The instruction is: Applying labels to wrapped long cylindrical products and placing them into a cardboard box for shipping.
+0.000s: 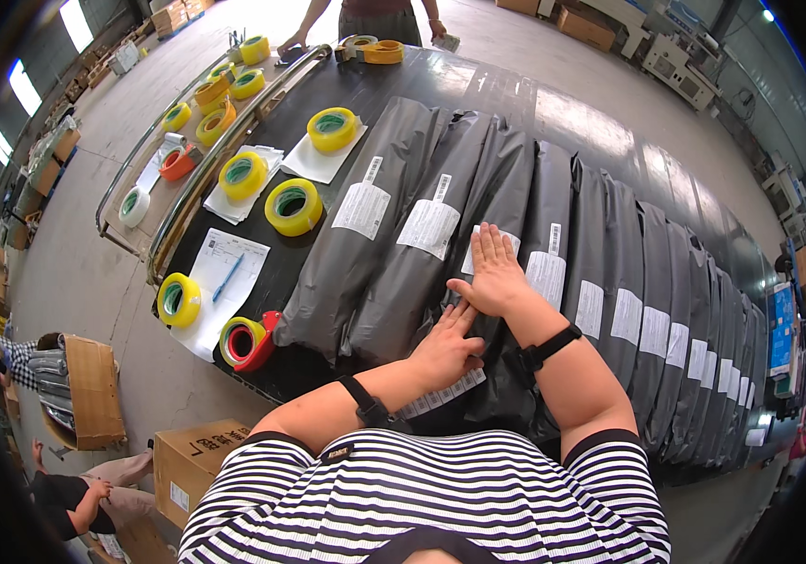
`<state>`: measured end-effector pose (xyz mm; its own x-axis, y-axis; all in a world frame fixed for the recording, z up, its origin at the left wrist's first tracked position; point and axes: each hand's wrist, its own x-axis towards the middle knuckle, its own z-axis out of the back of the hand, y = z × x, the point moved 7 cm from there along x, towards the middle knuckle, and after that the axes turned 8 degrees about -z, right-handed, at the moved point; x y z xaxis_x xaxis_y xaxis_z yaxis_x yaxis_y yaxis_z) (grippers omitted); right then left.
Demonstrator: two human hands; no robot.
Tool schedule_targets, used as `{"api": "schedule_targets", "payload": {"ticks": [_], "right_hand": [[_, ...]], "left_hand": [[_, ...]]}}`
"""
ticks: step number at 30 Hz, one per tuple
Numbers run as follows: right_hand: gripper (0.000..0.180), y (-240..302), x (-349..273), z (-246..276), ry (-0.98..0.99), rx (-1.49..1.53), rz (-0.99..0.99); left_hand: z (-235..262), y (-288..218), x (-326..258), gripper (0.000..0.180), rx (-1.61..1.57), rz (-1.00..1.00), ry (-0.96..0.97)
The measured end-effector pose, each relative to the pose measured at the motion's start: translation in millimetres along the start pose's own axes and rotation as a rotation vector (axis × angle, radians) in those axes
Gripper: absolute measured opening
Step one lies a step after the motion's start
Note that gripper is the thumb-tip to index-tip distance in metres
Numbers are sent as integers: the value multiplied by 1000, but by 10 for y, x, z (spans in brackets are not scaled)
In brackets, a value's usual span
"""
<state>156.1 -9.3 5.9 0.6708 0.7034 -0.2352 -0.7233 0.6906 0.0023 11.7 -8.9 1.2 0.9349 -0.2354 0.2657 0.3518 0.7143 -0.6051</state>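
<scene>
My right hand (494,275) lies flat, fingers stretched out, on the white label (508,241) of a long dark grey plastic package (506,169). Just below it, my left hand (445,350) rests over the lower part of the same package. Its first fingers reach out toward my right wrist and the others bend a little; I see nothing held in it. A strip of white barcode labels (442,395) shows under my left forearm, partly covered. Two similar labelled packages, one of them the grey package (365,254), lie to the left.
Several more grey packages (624,273) line the black table to the right. Yellow tape rolls (294,207), a red tape dispenser (257,346) and a paper sheet (224,273) with a blue pen (228,278) lie left. A metal-railed cart (163,240) adjoins the table. Another person (379,23) stands at the far end.
</scene>
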Motion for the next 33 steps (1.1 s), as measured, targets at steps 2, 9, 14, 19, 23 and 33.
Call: {"api": "schedule_targets", "payload": {"ticks": [2,9,14,19,23,33], "right_hand": [[100,48,18,10,26,-47,29],[66,519,-201,-83,465,229,442],[91,-219,17,59,-538,513,-115],[116,-290,-173,-391,-146,875,-427],[87,-368,-587,-210,255,1270,-247],[37,133,-1663,901,-355,1341,219]], "left_hand": [[0,-2,-6,21,10,-8,-10],[-72,-19,-82,22,-45,10,-56],[34,-120,-27,19,53,-39,-70],[45,4,-85,20,15,-35,-92],[303,179,-114,16,-444,217,-149],[1049,-140,-145,18,-899,289,-427]]}}
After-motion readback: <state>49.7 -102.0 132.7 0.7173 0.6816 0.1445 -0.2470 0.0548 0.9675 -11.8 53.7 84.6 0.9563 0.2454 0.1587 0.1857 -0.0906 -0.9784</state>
